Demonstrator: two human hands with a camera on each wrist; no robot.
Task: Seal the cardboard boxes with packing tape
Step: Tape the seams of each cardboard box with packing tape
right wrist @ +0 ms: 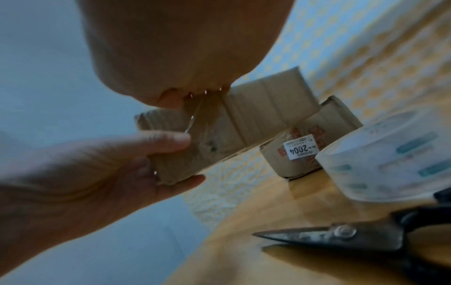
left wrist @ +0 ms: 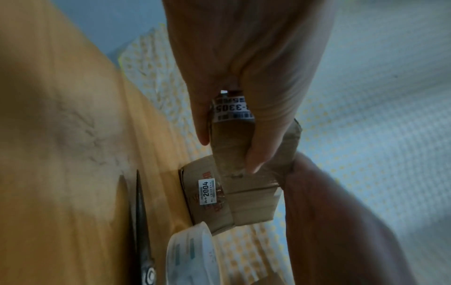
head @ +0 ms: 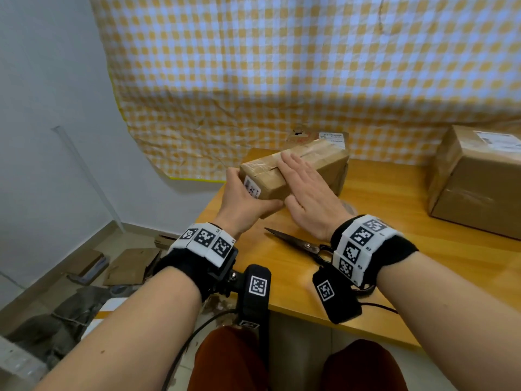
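Small cardboard box is held up off the bench, over its near-left corner, tilted. Long axis runs from near-left up to far-right, so it points away from the person toward the checked cloth.

Left hand has the grip on the near-left end: thumb over the top edge, fingers curled under the bottom, labelled end face against the palm. Right hand lies flat with fingers straight and together, pressing along the top face on the tape strip, which follows the long axis. So left anchors the end and right works the length; the right hand is the one nearer the far end.

Judgement: tape is being smoothed down; next stroke should run along the axis, away from the left grip. The tape's far end is probably down already, but glare makes that hard to tell.

Tape roll and scissors sit on the bench just beside the right wrist. A second small box stands behind, and a large box is well apart at right.
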